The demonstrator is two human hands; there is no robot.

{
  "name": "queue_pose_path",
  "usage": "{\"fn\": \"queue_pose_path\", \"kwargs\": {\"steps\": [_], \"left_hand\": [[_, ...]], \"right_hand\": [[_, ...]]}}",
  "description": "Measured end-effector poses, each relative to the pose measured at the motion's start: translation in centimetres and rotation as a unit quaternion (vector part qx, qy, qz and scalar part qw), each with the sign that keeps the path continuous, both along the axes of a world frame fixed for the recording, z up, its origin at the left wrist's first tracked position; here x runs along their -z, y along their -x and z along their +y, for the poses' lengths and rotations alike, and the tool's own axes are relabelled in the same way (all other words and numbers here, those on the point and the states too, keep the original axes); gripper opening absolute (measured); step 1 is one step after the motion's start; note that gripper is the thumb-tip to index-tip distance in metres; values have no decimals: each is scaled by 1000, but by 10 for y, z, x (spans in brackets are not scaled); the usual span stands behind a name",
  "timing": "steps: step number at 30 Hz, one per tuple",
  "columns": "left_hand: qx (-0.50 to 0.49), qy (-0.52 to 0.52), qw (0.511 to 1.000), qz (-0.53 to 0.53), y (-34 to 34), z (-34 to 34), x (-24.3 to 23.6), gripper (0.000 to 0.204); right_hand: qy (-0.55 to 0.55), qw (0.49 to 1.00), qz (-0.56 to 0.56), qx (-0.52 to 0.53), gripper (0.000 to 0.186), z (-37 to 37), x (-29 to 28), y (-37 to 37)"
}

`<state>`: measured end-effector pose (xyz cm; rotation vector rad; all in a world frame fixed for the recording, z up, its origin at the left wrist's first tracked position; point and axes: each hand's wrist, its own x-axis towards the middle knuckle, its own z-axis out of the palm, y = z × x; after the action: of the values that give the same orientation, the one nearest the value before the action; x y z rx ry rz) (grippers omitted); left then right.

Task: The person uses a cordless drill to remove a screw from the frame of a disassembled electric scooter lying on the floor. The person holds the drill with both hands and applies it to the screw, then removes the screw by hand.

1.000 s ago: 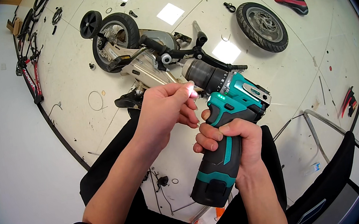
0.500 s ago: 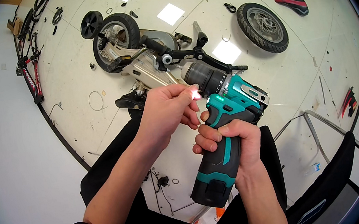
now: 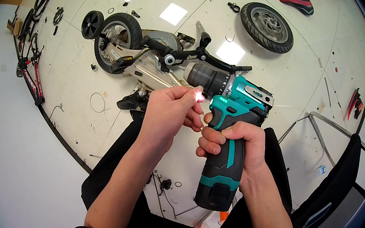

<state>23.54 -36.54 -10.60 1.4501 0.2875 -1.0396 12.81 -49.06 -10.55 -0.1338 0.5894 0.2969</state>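
Note:
A teal and black cordless drill [image 3: 229,149] is gripped by its handle in my right hand [image 3: 249,144], its chuck [image 3: 200,75] pointing up and left toward the bicycle frame. Green indicator lights glow on its side. Close below the drill's front collar is my left hand [image 3: 168,111], thumb and forefinger pinched together. The drill's work light shines on those fingertips, and anything held between them is too small or too bright to make out. Beyond the chuck, a small pale bicycle frame [image 3: 149,74] lies on the floor with its black handlebar [image 3: 193,56] and rear wheel [image 3: 128,33] attached.
A loose wheel [image 3: 268,28] and a red and black saddle [image 3: 298,5] lie at the far right. Red and black bike parts [image 3: 32,78] lean along the left wall. At the lower right is a black chair [image 3: 330,186]. Cables and small parts litter the floor.

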Motion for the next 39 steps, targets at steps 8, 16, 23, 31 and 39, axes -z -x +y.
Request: {"fn": "queue_pose_path", "kwargs": {"steps": [8, 16, 23, 31, 39], "left_hand": [[13, -6, 1000, 4, -1, 0, -1, 22], [35, -20, 999, -6, -3, 1, -3, 22], [21, -28, 999, -2, -2, 0, -3, 24], [4, -28, 1000, -5, -2, -1, -3, 23], [-40, -45, 997, -53, 0, -4, -4, 22]], "right_hand": [[-6, 1000, -4, 3, 32, -1, -1, 0], [-15, 1000, 8, -16, 30, -2, -1, 0], [-28, 1000, 0, -6, 30, -4, -2, -1], [-24, 1000, 16, -9, 31, -4, -2, 0], [28, 998, 52, 8, 31, -6, -6, -3]]}}
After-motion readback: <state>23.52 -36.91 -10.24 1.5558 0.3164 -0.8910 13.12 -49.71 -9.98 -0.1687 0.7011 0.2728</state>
